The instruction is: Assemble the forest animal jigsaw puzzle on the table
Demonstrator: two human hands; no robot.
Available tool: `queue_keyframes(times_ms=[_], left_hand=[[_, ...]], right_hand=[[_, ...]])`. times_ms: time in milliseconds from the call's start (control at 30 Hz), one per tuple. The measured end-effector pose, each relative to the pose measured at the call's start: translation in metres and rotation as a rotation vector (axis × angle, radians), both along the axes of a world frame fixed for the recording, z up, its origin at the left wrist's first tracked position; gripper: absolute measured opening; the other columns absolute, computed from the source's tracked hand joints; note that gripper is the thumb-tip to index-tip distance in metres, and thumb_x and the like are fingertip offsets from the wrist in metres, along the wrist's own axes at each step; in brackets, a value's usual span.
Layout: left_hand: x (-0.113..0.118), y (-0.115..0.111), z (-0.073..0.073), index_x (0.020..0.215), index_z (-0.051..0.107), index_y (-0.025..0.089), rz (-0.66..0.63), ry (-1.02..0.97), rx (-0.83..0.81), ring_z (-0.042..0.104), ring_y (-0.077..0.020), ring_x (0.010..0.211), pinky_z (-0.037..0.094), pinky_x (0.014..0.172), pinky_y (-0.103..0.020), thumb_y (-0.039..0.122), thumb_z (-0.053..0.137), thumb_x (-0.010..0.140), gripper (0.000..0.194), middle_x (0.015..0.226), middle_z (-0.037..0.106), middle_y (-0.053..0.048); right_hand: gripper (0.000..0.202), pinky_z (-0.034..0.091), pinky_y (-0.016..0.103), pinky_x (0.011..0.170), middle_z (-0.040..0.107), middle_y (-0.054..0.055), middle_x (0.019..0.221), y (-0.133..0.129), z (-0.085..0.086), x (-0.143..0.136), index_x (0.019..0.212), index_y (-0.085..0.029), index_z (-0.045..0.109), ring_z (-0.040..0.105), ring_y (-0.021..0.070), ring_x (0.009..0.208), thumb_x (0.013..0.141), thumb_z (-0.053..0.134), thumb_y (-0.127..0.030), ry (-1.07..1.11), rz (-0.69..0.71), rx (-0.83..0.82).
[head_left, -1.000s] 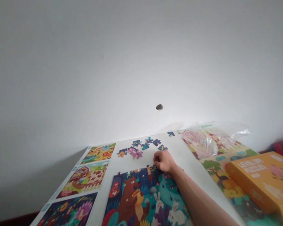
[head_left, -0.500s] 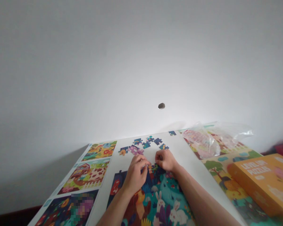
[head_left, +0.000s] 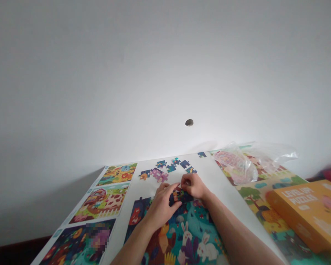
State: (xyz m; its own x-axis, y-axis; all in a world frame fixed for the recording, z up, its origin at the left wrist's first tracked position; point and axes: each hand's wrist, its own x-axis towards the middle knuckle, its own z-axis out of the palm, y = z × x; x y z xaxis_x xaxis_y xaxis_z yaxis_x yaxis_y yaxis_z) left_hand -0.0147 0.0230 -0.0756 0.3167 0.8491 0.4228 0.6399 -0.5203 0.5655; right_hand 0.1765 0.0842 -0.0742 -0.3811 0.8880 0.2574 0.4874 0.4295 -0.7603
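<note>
A partly assembled jigsaw puzzle [head_left: 193,224] with white rabbits and dark forest colours lies in front of me. My left hand [head_left: 163,204] rests over its upper edge, thumb and index finger spread apart around a dark puzzle piece [head_left: 178,195]. Beside it, my right hand [head_left: 193,186] has its fingers curled into a pinch at the right side of that piece; the fingertips are partly hidden. Beyond the hands lie several loose pieces, among them a purple puzzle piece [head_left: 159,174] and a dark blue puzzle piece [head_left: 185,164].
Picture sheets, including a farm picture [head_left: 100,203], line the left side of the white table [head_left: 223,198]. A clear plastic bag [head_left: 245,169] lies at the back right. An orange puzzle box [head_left: 310,211] stands at the right, and a wall [head_left: 143,81] rises behind the table.
My left thumb and index finger have spread apart, showing more of the dark piece between my hands. My right hand stays pinched in nearly the same place.
</note>
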Motion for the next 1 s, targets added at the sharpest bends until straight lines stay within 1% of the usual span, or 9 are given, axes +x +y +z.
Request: queue_keyframes(times_ms=[67, 200, 333, 433, 567, 667, 767, 900, 1000], left_hand=[[0.001, 0.000, 0.000, 0.129, 0.054, 0.027, -0.002, -0.015, -0.004, 0.057, -0.0257, 0.107, 0.049, 0.095, -0.044, 0.017, 0.072, 0.073, 0.060, 0.111, 0.061, -0.007], [0.002, 0.001, 0.003, 0.133, 0.049, 0.028, -0.028, -0.068, 0.003, 0.060, -0.0230, 0.103, 0.048, 0.096, -0.043, 0.016, 0.066, 0.079, 0.058, 0.103, 0.064, -0.005], [0.002, 0.002, 0.006, 0.131, 0.050, 0.025, -0.015, -0.132, 0.020, 0.062, -0.0216, 0.099, 0.049, 0.094, -0.041, 0.019, 0.061, 0.084, 0.049, 0.097, 0.067, -0.004], [0.001, 0.004, 0.008, 0.122, 0.057, 0.023, 0.067, -0.183, 0.050, 0.063, -0.0207, 0.094, 0.051, 0.086, -0.036, 0.021, 0.057, 0.087, 0.034, 0.094, 0.067, -0.005], [-0.003, 0.007, 0.008, 0.107, 0.065, 0.021, 0.193, -0.231, 0.089, 0.064, -0.0194, 0.085, 0.051, 0.075, -0.032, 0.029, 0.053, 0.090, 0.022, 0.095, 0.068, -0.006], [-0.006, 0.009, 0.005, 0.103, 0.067, 0.020, 0.244, -0.245, 0.081, 0.062, -0.0179, 0.076, 0.049, 0.071, -0.030, 0.035, 0.052, 0.091, 0.024, 0.093, 0.070, -0.005], [-0.007, 0.011, 0.002, 0.103, 0.067, 0.021, 0.246, -0.258, 0.046, 0.062, -0.0179, 0.076, 0.048, 0.071, -0.029, 0.037, 0.051, 0.092, 0.026, 0.092, 0.070, -0.005], [-0.006, 0.010, 0.003, 0.101, 0.067, 0.021, 0.229, -0.266, 0.017, 0.063, -0.0185, 0.081, 0.048, 0.073, -0.029, 0.037, 0.050, 0.092, 0.025, 0.095, 0.070, -0.005], [-0.004, 0.007, 0.006, 0.109, 0.065, 0.022, 0.186, -0.273, -0.026, 0.064, -0.0187, 0.084, 0.049, 0.072, -0.028, 0.035, 0.052, 0.091, 0.026, 0.094, 0.070, -0.005]], right_hand=[[0.006, 0.032, 0.022, 0.054, 0.053, -0.003, 0.059, 0.002, -0.004, -0.002, 0.068, -0.016, 0.061, 0.044, 0.0103, 0.056, 0.068, 0.059, -0.021, 0.159, 0.028, -0.042], [0.018, 0.034, 0.022, 0.052, 0.054, -0.002, 0.060, 0.004, -0.010, -0.007, 0.072, -0.015, 0.059, 0.044, 0.0095, 0.053, 0.072, 0.063, -0.033, 0.457, 0.101, -0.197], [0.027, 0.033, 0.022, 0.050, 0.053, -0.002, 0.058, 0.004, -0.008, -0.009, 0.071, -0.015, 0.058, 0.043, 0.0084, 0.050, 0.071, 0.069, -0.039, 0.605, 0.111, -0.261], [0.029, 0.032, 0.022, 0.051, 0.053, -0.002, 0.057, 0.005, -0.003, -0.008, 0.069, -0.015, 0.057, 0.043, 0.0085, 0.051, 0.069, 0.072, -0.040, 0.672, 0.102, -0.281], [0.028, 0.032, 0.022, 0.052, 0.054, -0.002, 0.059, 0.003, -0.001, -0.007, 0.071, -0.016, 0.056, 0.044, 0.0087, 0.051, 0.066, 0.073, -0.037, 0.705, 0.107, -0.325], [0.028, 0.030, 0.021, 0.050, 0.055, -0.004, 0.058, 0.001, -0.001, -0.007, 0.087, -0.016, 0.061, 0.043, 0.0083, 0.049, 0.064, 0.071, -0.028, 0.637, 0.175, -0.342], [0.033, 0.030, 0.020, 0.050, 0.057, -0.004, 0.059, 0.000, -0.003, -0.007, 0.097, -0.015, 0.066, 0.043, 0.0079, 0.050, 0.064, 0.067, -0.022, 0.525, 0.223, -0.323], [0.024, 0.033, 0.021, 0.052, 0.061, 0.000, 0.064, 0.002, -0.007, -0.008, 0.087, -0.013, 0.071, 0.047, 0.0091, 0.054, 0.065, 0.066, -0.020, 0.503, 0.211, -0.309], [0.023, 0.036, 0.022, 0.054, 0.063, 0.001, 0.067, 0.004, -0.010, -0.008, 0.087, -0.013, 0.071, 0.051, 0.0106, 0.058, 0.065, 0.068, -0.020, 0.536, 0.199, -0.320]])
